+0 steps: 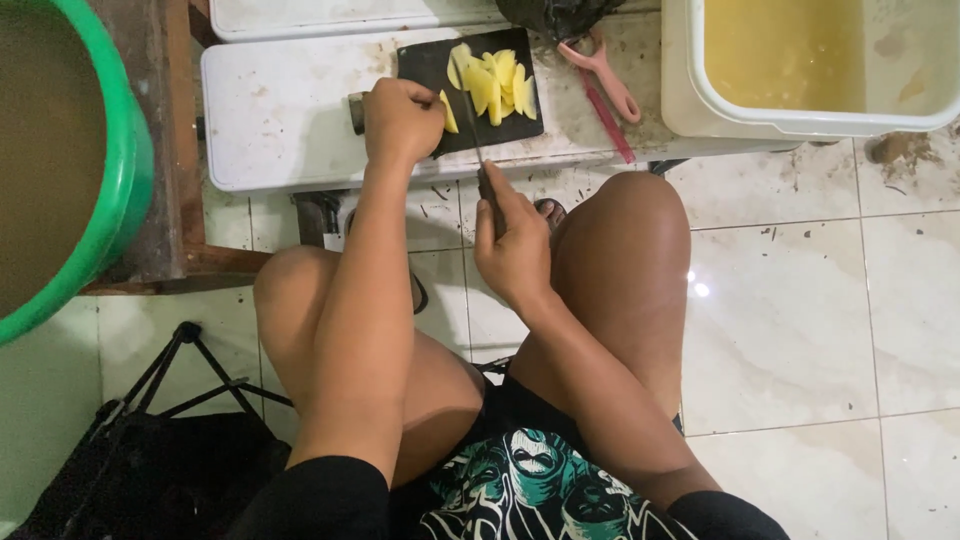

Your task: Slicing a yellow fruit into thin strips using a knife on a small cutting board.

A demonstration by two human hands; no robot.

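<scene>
A green tub (120, 200) of murky water sits at the left, a white tub (680, 90) of yellowish liquid at the right. Between them a low white tabletop (290, 110) carries a black board (425, 65) with yellow slices (495, 85) piled on it; a pink peeler (605, 75) lies just beside the board. The left hand (402, 120) is curled around a slice (449, 112) at the board's near edge. The right hand (515, 245) grips a knife (478, 150), its blade over the board beside that slice.

yellow slices (492, 85) on a black board (425, 62), pink peeler (605, 80), green tub (120, 190), white tiles (800, 310).
</scene>
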